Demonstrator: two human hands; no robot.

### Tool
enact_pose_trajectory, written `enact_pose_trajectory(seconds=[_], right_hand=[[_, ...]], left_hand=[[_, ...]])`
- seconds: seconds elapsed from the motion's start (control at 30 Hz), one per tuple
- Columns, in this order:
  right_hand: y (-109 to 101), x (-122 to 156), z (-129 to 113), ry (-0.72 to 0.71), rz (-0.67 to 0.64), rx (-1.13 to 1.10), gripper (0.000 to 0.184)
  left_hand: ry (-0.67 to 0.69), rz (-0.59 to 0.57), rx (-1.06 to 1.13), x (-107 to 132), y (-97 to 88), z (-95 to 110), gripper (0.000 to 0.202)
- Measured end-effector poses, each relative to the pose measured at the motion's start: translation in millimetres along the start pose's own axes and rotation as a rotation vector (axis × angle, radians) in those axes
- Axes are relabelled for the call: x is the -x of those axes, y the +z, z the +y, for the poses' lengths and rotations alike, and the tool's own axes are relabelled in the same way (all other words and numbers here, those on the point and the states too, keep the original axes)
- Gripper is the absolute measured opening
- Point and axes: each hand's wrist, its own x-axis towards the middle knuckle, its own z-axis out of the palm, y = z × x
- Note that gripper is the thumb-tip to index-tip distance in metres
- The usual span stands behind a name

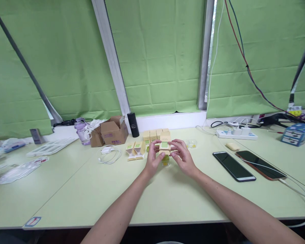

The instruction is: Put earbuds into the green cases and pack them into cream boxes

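Between my two hands is a small tan cardboard box with a green window panel, its flaps standing out. My left hand grips its left side, thumb at the lower flap. The fingers of my right hand close on the right side. Right below the box sits a small clear container with yellow-green contents; whether they touch I cannot tell. To the left stand open tan boxes with green panels. Behind my hands is a row of similar boxes. Clear round containers with yellow bits lie beyond my right hand.
Two phones and a white power strip with cables lie on the right. At the back left are a brown carton, a black cylinder and a purple bottle. A white charger with coiled cable lies left of the boxes.
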Motion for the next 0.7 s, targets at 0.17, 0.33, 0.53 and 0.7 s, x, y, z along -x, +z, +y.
enact_pose_trajectory(seconds=[0.17, 0.33, 0.53, 0.7], right_hand=[[0.6, 0.3, -0.5, 0.001, 0.001, 0.001, 0.04], [0.7, 0.6, -0.4, -0.004, -0.002, -0.001, 0.038], [-0.1, 0.8, 0.1, -0.009, -0.013, 0.01, 0.038], [0.0, 1.1, -1.3, -0.013, -0.012, 0.016, 0.037]], left_hand=[[-0.009, -0.004, 0.016, 0.2, -0.1, -0.3, 0.056], [-0.019, -0.008, 0.016, -0.3, 0.0, -1.0, 0.056], [-0.008, -0.014, 0.035, -0.8, -0.1, -1.2, 0.054], [-0.016, -0.002, 0.029, -0.4, 0.2, -0.9, 0.056]])
